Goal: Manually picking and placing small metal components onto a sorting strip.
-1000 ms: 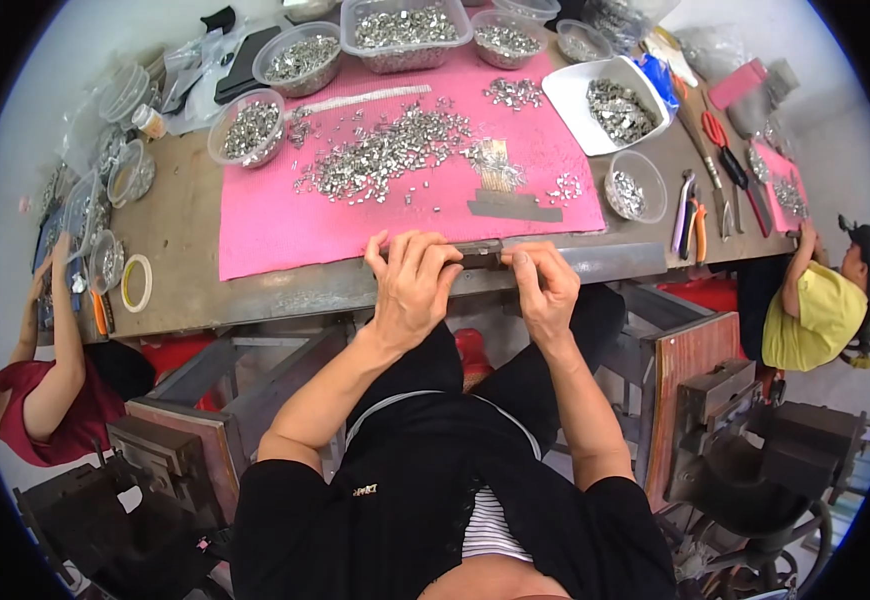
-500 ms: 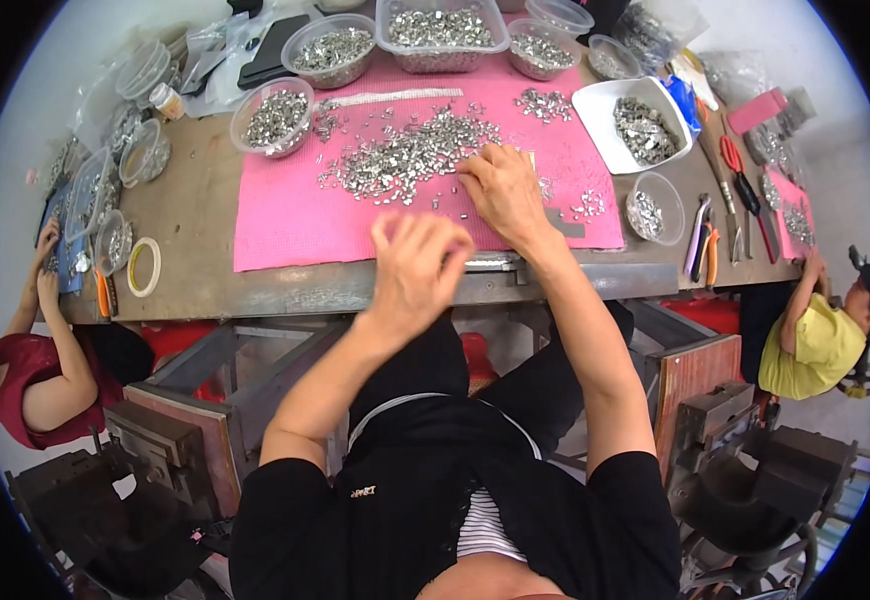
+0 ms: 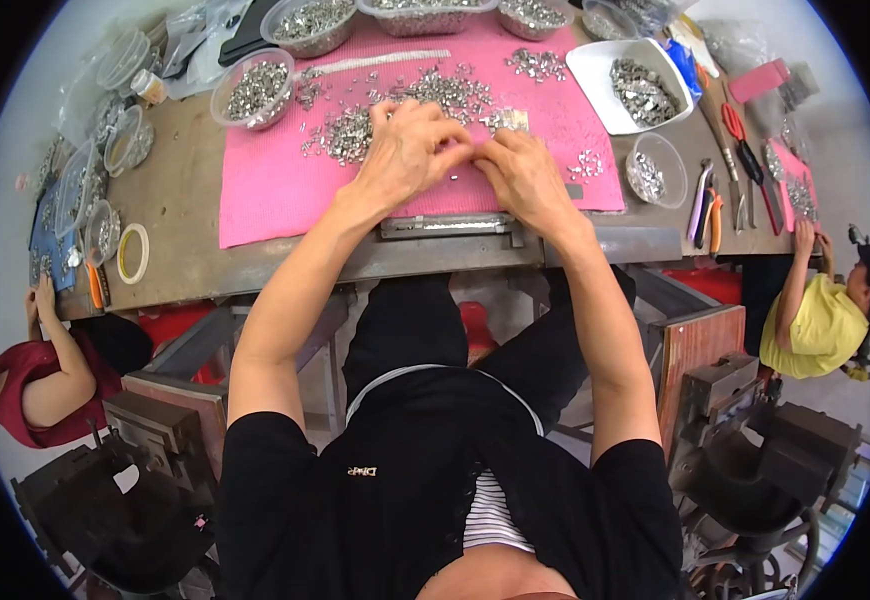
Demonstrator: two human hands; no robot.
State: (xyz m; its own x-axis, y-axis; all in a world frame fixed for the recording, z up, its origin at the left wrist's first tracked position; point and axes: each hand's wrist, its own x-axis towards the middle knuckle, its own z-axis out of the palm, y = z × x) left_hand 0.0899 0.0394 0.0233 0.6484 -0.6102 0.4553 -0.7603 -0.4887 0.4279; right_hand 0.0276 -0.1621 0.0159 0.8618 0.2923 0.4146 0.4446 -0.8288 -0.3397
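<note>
Over a pink ribbed mat [image 3: 285, 195], my two hands come together in front of a heap of small shiny metal pieces [image 3: 340, 137]. My left hand [image 3: 407, 155] is arched above the heap, its thumb and forefinger closed towards the right hand. My right hand [image 3: 527, 178] has thumb and fingertips pinched together, nearly touching the left hand's fingertips. Whatever lies between the fingers of either hand is too small or hidden to make out. A small pale flat piece [image 3: 512, 119] lies just beyond my right hand. Below the hands, a metal bar with a slot [image 3: 445, 226] runs along the table edge.
Clear tubs of metal pieces, such as a round tub [image 3: 223, 104], line the mat's back and left. A white tray [image 3: 595, 75] and a small cup [image 3: 669, 172] stand right, beside pliers [image 3: 700, 205]. A tape roll [image 3: 145, 252] lies left. Other people work at both sides.
My left hand has moved forward from the table edge to the heap, beside the right hand. The view has shifted slightly, so the table sits higher in the picture.
</note>
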